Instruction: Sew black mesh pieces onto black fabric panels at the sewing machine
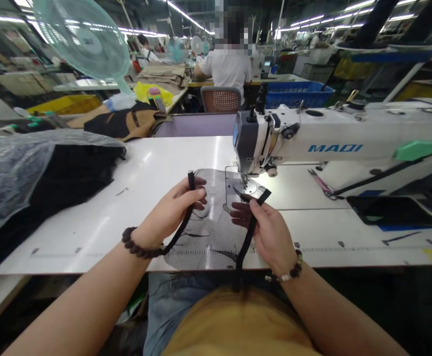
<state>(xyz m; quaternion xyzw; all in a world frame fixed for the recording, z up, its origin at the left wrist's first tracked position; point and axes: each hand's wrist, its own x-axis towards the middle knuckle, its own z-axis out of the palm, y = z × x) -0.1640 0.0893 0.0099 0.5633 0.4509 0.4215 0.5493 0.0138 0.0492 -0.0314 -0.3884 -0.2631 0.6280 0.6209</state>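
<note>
A piece of black mesh fabric (pixel 210 222) with dark binding tape along two sides stretches between my hands over the white sewing table. My left hand (pixel 181 203) grips its left taped edge, thumb on top and fingers beneath the mesh. At the right taped edge, my right hand (pixel 265 225) pinches the tape, its fingers showing through the mesh. The lower right tape hangs over the table's front edge. Just beyond the right hand is the needle area of a sewing machine (pixel 293 133), where the far right corner of the mesh lies close to the presser foot.
Black fabric under clear plastic (pixel 78 173) lies at the left. On the right are thread snips (pixel 321 183) and a dark phone-like tablet (pixel 390 211). A green fan (pixel 85 42) stands at back left. A person in white (pixel 226 66) sits ahead, beside a blue basket (pixel 297 94).
</note>
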